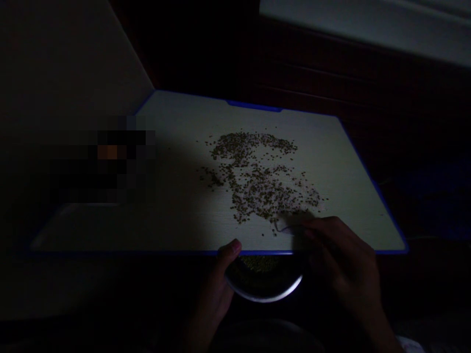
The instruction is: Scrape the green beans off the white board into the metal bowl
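Observation:
Small dark greenish seeds (257, 189) lie scattered in loose patches over a white board (176, 211) with a blue rim. My left hand (221, 282) is closed at the board's near edge, its thumb on the rim and its fingers by the left side of a metal bowl (274, 296). That bowl sits beneath the edge and holds more greenish seeds (261, 263). Over the board's near right part, my right hand (346, 257) pinches a thin, pale-edged piece (287, 228) close to the lowest seeds. Its kind is too dark to make out.
A blurred-out patch (103, 162) covers the board's left side. Beyond the board are dark wooden panels (312, 73) and a pale ledge (360, 24). Another rounded rim (265, 323) shows faintly below the bowl. The light is very dim.

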`<state>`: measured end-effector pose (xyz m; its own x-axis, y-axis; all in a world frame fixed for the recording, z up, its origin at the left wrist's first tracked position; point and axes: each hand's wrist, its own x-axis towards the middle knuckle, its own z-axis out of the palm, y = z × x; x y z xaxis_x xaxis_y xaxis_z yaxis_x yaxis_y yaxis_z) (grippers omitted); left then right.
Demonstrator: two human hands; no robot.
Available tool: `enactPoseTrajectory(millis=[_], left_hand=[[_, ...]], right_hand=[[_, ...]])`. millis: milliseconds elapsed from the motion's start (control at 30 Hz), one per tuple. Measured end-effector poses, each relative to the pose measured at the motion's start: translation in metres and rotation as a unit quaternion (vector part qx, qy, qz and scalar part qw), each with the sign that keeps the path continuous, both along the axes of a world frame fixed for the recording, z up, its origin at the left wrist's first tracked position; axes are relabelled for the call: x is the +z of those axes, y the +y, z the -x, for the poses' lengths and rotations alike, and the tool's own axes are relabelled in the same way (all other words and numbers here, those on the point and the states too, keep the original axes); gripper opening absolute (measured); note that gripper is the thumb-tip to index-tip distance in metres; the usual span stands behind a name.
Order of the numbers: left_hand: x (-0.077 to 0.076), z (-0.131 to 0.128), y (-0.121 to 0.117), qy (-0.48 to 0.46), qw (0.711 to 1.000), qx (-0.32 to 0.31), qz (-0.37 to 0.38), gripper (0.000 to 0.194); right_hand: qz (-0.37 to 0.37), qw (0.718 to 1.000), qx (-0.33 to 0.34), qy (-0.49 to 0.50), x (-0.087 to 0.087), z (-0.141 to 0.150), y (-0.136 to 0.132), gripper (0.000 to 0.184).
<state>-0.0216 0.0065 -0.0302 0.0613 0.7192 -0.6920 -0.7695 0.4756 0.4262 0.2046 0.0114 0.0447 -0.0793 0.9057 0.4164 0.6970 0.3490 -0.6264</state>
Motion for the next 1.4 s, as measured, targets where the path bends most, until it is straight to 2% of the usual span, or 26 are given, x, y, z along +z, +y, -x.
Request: enactPoseTrajectory(millis=[100,200,333,467,567,733,933,1200,1400], left_hand=[[0.000,-0.001,0.001,0.034,0.999,0.001,0.019,0.037],[0.004,-0.003,0.003,0.026,1.000,0.005,0.004,0.033],[0.006,-0.004,0.003,0.015,1.000,0.013,-0.009,0.040],[0.001,0.000,-0.001,0.049,0.998,0.020,0.044,0.046],[-0.001,0.002,-0.003,0.057,0.995,-0.003,0.079,0.045],[0.004,-0.002,0.000,0.025,1.000,-0.001,0.016,0.035],[0.009,-0.004,0.003,0.015,1.000,0.001,-0.011,0.030],[0.009,-0.003,0.002,0.018,1.000,0.007,0.015,0.032],[0.016,-0.006,0.006,0.019,1.000,0.009,0.003,0.035]], right_hand=[[0.009,1.000,0.013,0.005,-0.002,0.001,0.002,0.023],[0.017,0.999,0.025,0.016,-0.005,0.003,0.003,0.022],[0.032,0.998,0.039,0.033,-0.007,0.003,0.001,0.023],[0.038,0.997,0.044,0.043,-0.005,0.006,-0.002,0.023],[0.048,0.996,0.050,0.048,-0.001,0.010,-0.007,0.024],[0.058,0.994,0.071,0.059,0.001,0.016,-0.013,0.028],[0.046,0.998,0.025,0.044,-0.001,0.021,-0.014,0.024],[0.064,0.995,-0.073,0.025,-0.006,0.015,-0.013,0.023],[0.033,0.997,-0.065,0.007,-0.007,0.005,-0.005,0.023]])
